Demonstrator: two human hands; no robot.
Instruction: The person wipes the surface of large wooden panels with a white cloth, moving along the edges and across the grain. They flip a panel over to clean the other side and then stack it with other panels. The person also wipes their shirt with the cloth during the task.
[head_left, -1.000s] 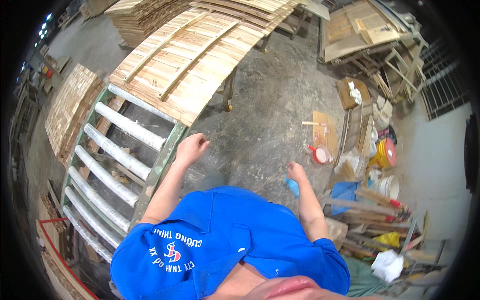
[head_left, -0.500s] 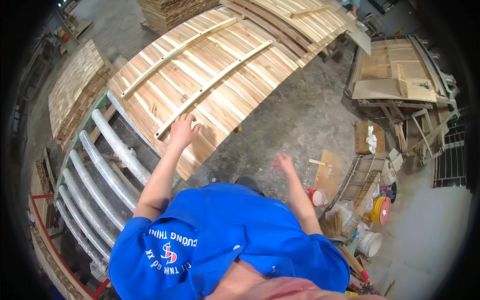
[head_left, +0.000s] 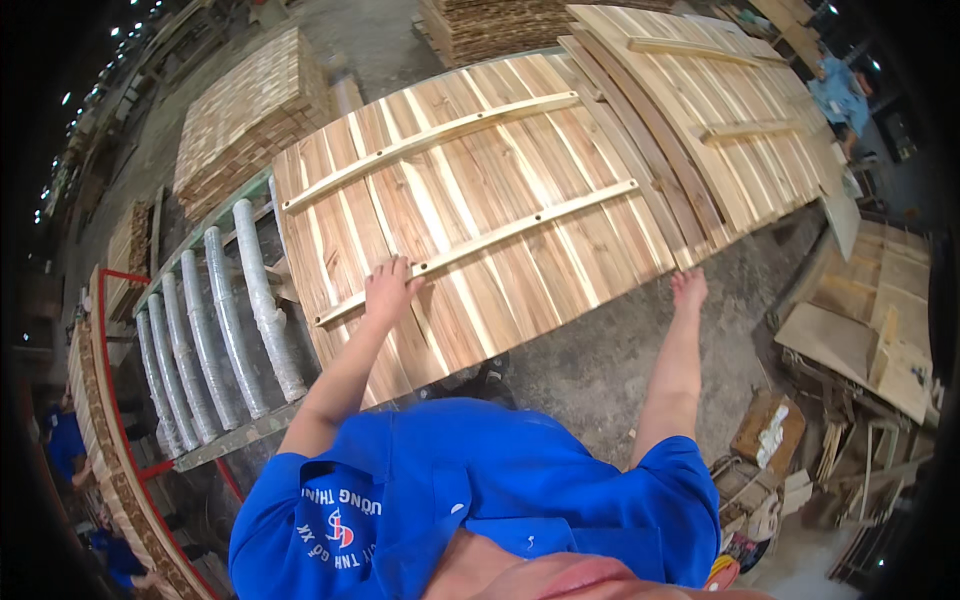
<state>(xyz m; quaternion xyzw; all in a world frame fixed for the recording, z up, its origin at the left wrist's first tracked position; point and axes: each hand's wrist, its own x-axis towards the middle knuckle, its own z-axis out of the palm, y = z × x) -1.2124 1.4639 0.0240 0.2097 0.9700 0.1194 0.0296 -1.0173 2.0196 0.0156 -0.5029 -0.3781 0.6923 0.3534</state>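
A wide panel of joined wood boards (head_left: 480,190) in light and brown stripes lies in front of me, with two pale battens fixed across it. My left hand (head_left: 390,290) rests on the near batten (head_left: 530,220) close to its left end, fingers curled over the strip. Out to the right, my right hand (head_left: 689,287) is at the panel's near right corner, its fingers bent against the edge. Its fingertips are small here, and the underside of the panel is hidden.
Dark brown boards (head_left: 655,140) and a second battened panel (head_left: 750,130) lie beyond on the right. Plastic-wrapped curved pieces (head_left: 265,300) stand on a rack at left. Wood stacks (head_left: 250,110) rise behind. A person in blue (head_left: 840,95) is at far right.
My right hand has reached forward and right from over the floor to the panel's corner. My left hand stays on the near batten. The view has swung, showing more of the far panel.
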